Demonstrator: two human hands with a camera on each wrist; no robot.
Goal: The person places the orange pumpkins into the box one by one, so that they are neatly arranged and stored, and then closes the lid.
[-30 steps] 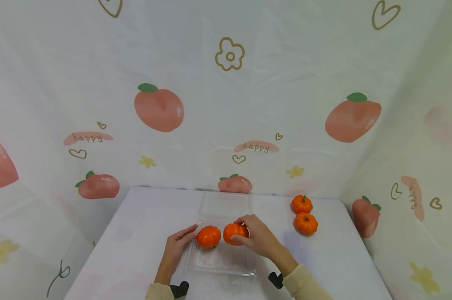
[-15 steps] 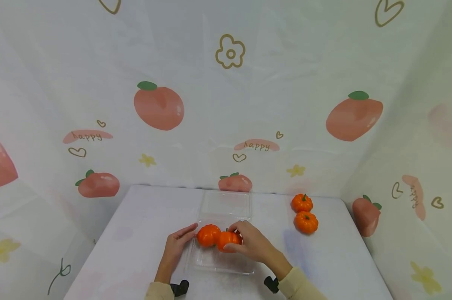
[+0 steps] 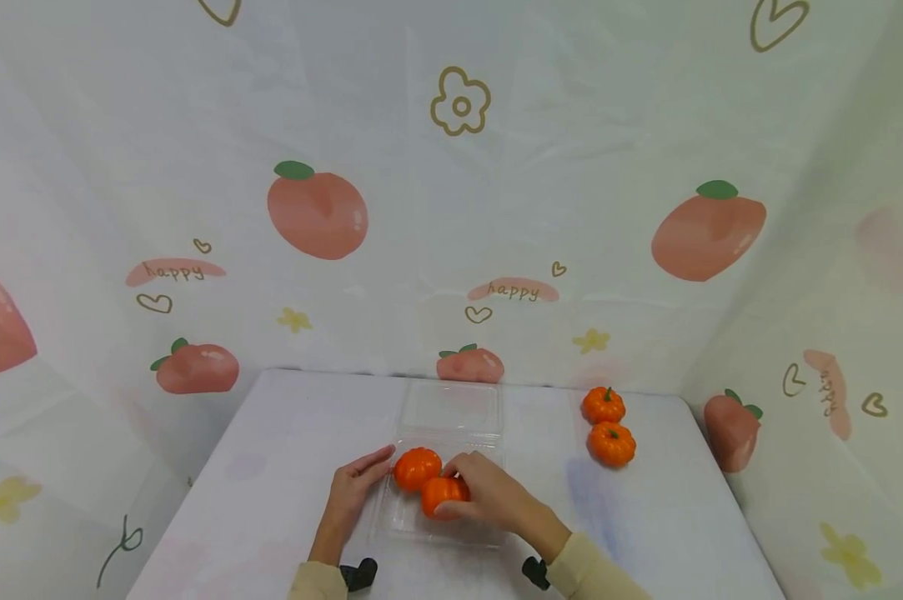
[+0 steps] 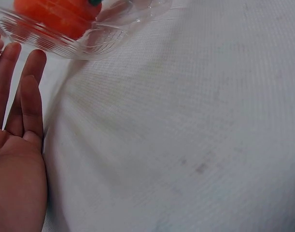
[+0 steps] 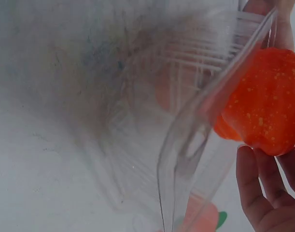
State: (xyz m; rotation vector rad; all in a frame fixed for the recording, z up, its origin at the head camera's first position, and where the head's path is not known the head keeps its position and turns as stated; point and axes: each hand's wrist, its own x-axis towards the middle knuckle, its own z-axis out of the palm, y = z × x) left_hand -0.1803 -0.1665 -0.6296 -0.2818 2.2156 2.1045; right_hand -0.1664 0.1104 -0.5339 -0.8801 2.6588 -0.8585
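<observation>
Fingers of my right hand (image 3: 492, 492) on the far side and the thumb on the near side grip a small orange pumpkin (image 3: 440, 497). It is low inside an opened clear plastic clamshell box (image 3: 466, 537). Another small pumpkin (image 3: 418, 469) sits in the box's back left part, beside the held one. My left hand (image 3: 353, 492) is at the box's left side with fingers extended, and in the left wrist view its fingertips reach the ribbed clear wall (image 4: 46, 43). The right wrist view shows the held pumpkin (image 5: 268, 101) close up, past the clear box edge (image 5: 186, 140).
The box's clear lid (image 3: 451, 408) lies folded back behind it. Two more small pumpkins, one in front (image 3: 612, 444) and one behind (image 3: 604, 406), stand at the table's back right. Printed cloth (image 3: 391, 308) hangs behind the white table (image 3: 271, 467) and along its sides.
My right hand has brought its pumpkin leftward, toward me and lower into the box, in front of the other one. The left hand stays at the box's left side.
</observation>
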